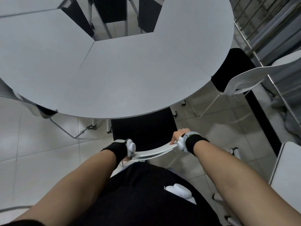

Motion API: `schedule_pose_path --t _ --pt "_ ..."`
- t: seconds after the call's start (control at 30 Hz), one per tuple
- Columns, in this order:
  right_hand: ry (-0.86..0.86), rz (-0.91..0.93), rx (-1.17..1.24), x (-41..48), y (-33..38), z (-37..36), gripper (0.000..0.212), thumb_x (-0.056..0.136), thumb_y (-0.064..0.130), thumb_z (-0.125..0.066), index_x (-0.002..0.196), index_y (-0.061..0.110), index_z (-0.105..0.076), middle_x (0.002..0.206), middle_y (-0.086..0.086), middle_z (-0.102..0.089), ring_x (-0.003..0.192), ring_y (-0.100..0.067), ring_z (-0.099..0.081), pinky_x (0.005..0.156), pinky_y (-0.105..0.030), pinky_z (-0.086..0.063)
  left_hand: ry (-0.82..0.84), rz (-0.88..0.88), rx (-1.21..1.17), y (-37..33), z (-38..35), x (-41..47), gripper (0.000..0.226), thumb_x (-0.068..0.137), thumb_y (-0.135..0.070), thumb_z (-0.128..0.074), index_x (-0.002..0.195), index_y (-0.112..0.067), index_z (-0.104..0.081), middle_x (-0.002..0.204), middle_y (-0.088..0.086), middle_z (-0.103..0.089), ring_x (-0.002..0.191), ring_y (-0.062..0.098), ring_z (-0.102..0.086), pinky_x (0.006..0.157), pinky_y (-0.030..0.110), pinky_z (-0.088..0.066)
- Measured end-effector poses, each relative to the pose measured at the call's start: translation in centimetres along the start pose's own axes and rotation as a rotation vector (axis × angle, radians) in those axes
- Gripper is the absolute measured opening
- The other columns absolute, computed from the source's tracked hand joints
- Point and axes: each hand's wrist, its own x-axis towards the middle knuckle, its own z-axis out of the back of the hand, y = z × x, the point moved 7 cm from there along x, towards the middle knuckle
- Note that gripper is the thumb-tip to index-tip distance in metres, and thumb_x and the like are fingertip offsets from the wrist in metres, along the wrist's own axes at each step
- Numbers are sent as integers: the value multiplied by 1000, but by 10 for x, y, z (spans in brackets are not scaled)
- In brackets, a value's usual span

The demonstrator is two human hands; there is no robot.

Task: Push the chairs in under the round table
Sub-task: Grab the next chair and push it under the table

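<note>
Both hands on chair backrest (pixel 154 152) lower centre — left hand (pixel 126 150) and right hand (pixel 178 137) fingers wrapped round it, black seat (pixel 143 129) partly under round table (pixel 114 70)

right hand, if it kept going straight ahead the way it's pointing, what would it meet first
Probably the round table. The right hand grips the chair backrest and points over the black seat toward the table's near edge, though relative height is unclear.

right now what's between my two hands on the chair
In the head view, only the white top edge of the chair back runs between the left hand and right hand; beyond it is the black seat.
</note>
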Motion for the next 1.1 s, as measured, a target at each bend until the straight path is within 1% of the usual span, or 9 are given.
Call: schedule_pose_path --t 0.27,0.33,0.47,0.6,0.7,0.87,0.93,1.03,1.1 --pt "39 -32 -1 11 -2 12 37 88 49 -63 121 33 -68 116 -1 -71 103 -23 -67 75 -25 -45 58 36 181 4 18 -3 26 81 -19 -60 65 -26 -40 82 -9 -52 79 14 -52 71 24 -44" --pt "54 -24 -23 13 -3 16 37 88 47 -63 122 34 -68 116 -2 -70 102 -24 -67 74 -26 -45 149 13 163 1 16 -2 35 88 -14 -63 66 -28 -39 95 -2 -51 87 17 -51 77 27 -46" --pt "63 -31 -1 20 -5 25 44 89 54 -60 123 27 -67 117 -4 -69 104 -24 -66 76 -27 -43 90 73 14 6 25 1 34 87 -17 -49 61 -23 -29 85 -1 -43 84 15 -44 76 22 -34" --pt "56 -11 2 27 -8 33 45 90 56 -58 122 26 -68 114 -5 -70 103 -25 -66 77 -26 -44 126 24 96 2 30 5 35 87 -13 -63 65 -26 -40 95 2 -51 87 20 -51 79 30 -47" --pt "47 2 -6 30 -9 40 45 90 57 -57 121 26 -68 113 -6 -71 101 -25 -67 75 -26 -44 85 87 79 10 47 6 8 65 -26 -51 65 -23 -43 85 -1 -59 78 21 -61 82 28 -56" --pt "78 45 -61 38 -11 45 44 89 54 -61 122 27 -69 111 -5 -72 96 -25 -68 73 -26 -44 50 76 152 10 52 9 27 61 -32 -45 85 -24 -54 102 1 -66 93 22 -67 94 34 -55" --pt "89 67 -76 40 -12 48 43 89 53 -61 123 29 -69 113 -4 -71 97 -24 -68 72 -26 -43 44 94 159 13 54 11 36 60 -31 -44 93 -23 -57 96 -1 -62 85 20 -62 95 34 -55" --pt "88 79 -96 44 -11 51 41 89 52 -61 123 30 -69 110 -3 -72 93 -23 -67 70 -26 -43 61 118 168 11 60 12 12 65 -27 -51 76 -24 -53 87 -3 -54 76 19 -53 87 30 -55" --pt "97 75 -93 48 -12 55 41 89 52 -60 123 29 -69 109 -4 -72 93 -24 -68 70 -26 -43 57 67 107 11 59 24 28 79 -20 -67 65 -25 -43 93 0 -54 81 21 -53 82 29 -53"
